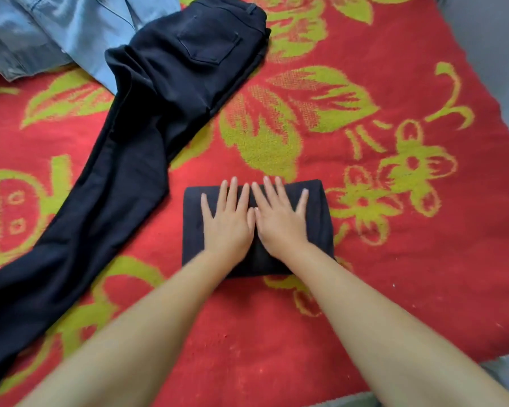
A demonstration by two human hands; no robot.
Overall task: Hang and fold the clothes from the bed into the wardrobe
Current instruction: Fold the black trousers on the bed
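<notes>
Your left hand (228, 223) and right hand (279, 218) lie flat, fingers spread, side by side on the small dark folded cloth bundle (257, 227), pressing it onto the red bedspread with yellow-green flowers (379, 201) and gripping nothing. That piece looks folded, but it is not yet in the wardrobe, which is out of view. The long black trousers (147, 127) lie unfolded on your left, touching the pale blue denim garment (56, 33) beyond, so I'd judge most of the job remains.

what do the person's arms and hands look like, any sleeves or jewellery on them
Both forearms are bare as far as the frame shows: no sleeves, gloves or watch in view. The left hand and right hand show no rings or bracelets. The nails look short and unpainted, though the picture is a little soft for fine detail.
</notes>
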